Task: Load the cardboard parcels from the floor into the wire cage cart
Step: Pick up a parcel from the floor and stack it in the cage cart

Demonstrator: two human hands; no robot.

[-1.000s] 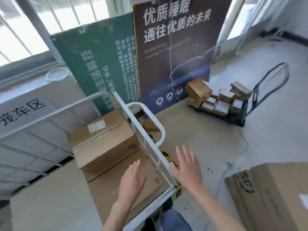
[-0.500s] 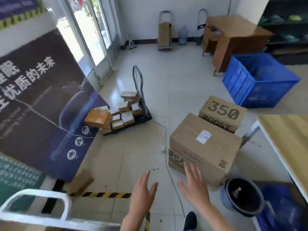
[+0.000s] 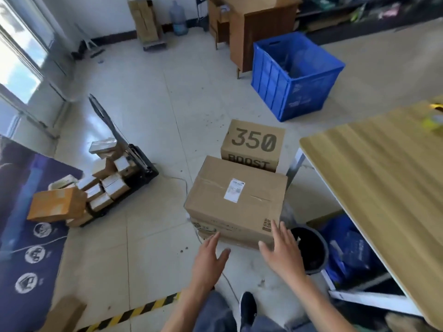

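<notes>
Parcels first, from the left: a heap of small taped cardboard boxes [image 3: 105, 188] sits on a black folding hand trolley [image 3: 141, 164], too blurred for us to count. Our left hand [image 3: 208, 257] hangs wide, fingers spread and empty, just short of the large brown cardboard parcel with a white label [image 3: 236, 200] on the tiled floor [image 3: 155, 104]. We judge it stiff, bulky and perhaps heavy, so we would take it low by its two side edges, one hand to each. Just behind it stands one smaller cardboard box printed 350 [image 3: 253, 144], which makes two floor parcels here. Our right hand [image 3: 281, 250], also wide and empty, is at the parcel's near right corner; we cannot tell whether it touches. We cannot see the wire cage cart.
</notes>
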